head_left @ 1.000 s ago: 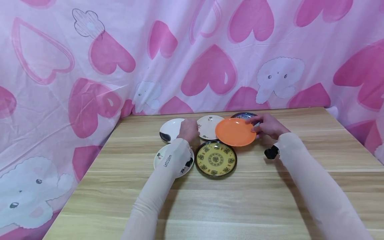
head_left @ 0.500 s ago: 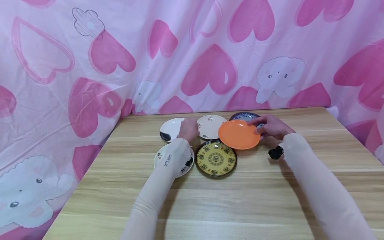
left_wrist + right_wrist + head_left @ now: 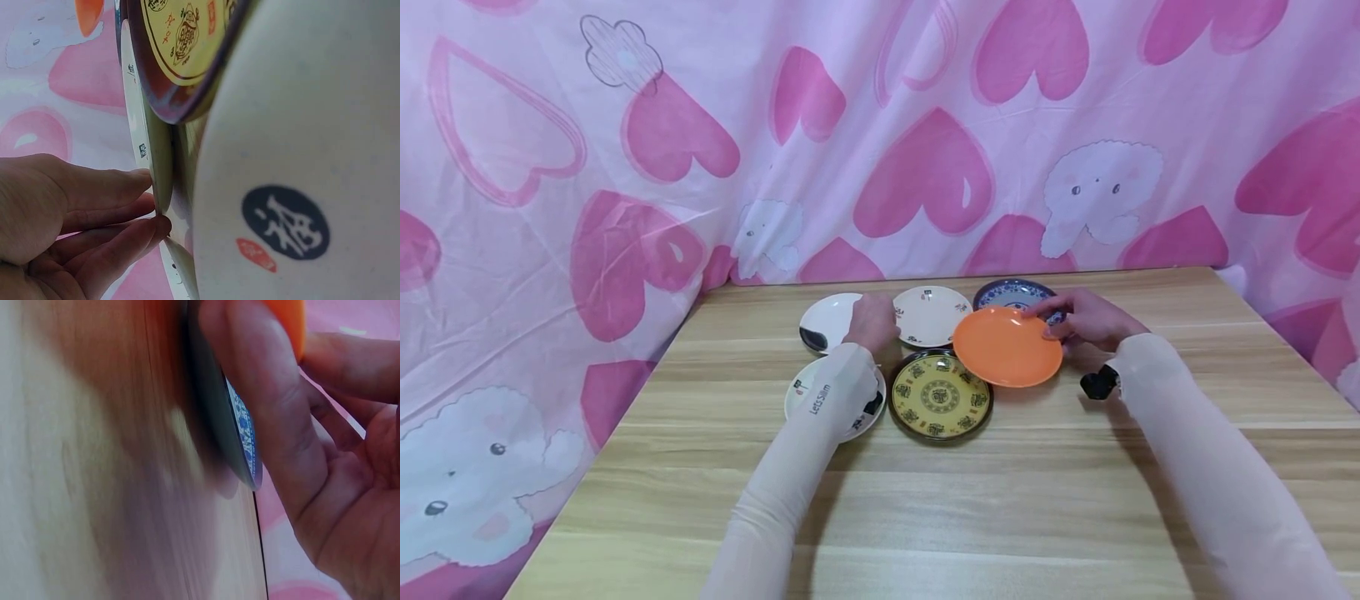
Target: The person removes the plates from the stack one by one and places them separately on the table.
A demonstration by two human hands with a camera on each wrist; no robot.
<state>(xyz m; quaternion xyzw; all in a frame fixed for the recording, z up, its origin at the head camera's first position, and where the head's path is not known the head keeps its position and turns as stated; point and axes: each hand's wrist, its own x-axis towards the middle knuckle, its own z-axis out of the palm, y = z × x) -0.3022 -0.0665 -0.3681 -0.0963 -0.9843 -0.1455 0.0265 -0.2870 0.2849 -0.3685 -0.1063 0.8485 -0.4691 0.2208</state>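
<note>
An orange plate [image 3: 1007, 347] is held off the table by my right hand [image 3: 1093, 319], thumb and fingers pinching its right rim. It overlaps the front of a blue-patterned plate [image 3: 1017, 292] in the head view. My left hand [image 3: 874, 323] sits between two white plates at the back. In the left wrist view, the left thumb and fingers [image 3: 125, 232] pinch the rim of the back middle white plate [image 3: 929, 317]. The right wrist view shows the right hand [image 3: 337, 444] gripping the orange rim [image 3: 290, 325], with the blue plate [image 3: 242, 431] behind it.
Left of my left hand lies a white plate with a black patch [image 3: 823, 321]. A white plate with dark lettering [image 3: 801, 400] lies partly under my left sleeve. Beside it is a yellow, dark-rimmed plate [image 3: 940, 396]. A pink heart-print curtain [image 3: 925, 167] hangs behind the wooden table [image 3: 985, 517].
My right hand has drawn the orange plate to the right and toward me, uncovering more of the blue-patterned plate and the back middle white plate. The left hand has stayed in place.
</note>
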